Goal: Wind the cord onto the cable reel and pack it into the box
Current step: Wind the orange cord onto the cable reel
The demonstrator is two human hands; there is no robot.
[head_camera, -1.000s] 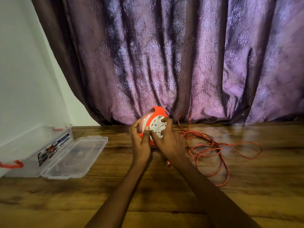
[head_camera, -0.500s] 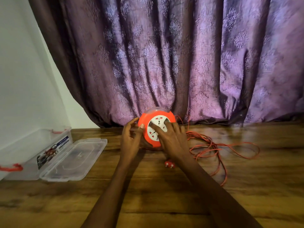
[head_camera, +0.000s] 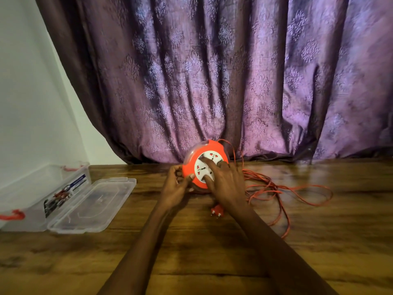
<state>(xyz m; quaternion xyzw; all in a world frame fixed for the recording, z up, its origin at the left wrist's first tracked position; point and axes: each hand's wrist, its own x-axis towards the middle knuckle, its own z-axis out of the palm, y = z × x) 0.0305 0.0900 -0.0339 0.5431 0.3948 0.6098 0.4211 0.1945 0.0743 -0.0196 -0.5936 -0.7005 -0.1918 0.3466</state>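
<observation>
Your left hand (head_camera: pixel 176 186) grips the left rim of the cable reel (head_camera: pixel 205 161), which stands at centre frame; its lower edge is hidden behind both hands. Your right hand (head_camera: pixel 225 184) presses spread fingers on the white socket face. The loose cord (head_camera: pixel 282 192) sprawls right of centre, its plug (head_camera: pixel 217 210) half tucked under your right wrist. The open box (head_camera: pixel 40 188), lower left, is cut off by the frame edge.
</observation>
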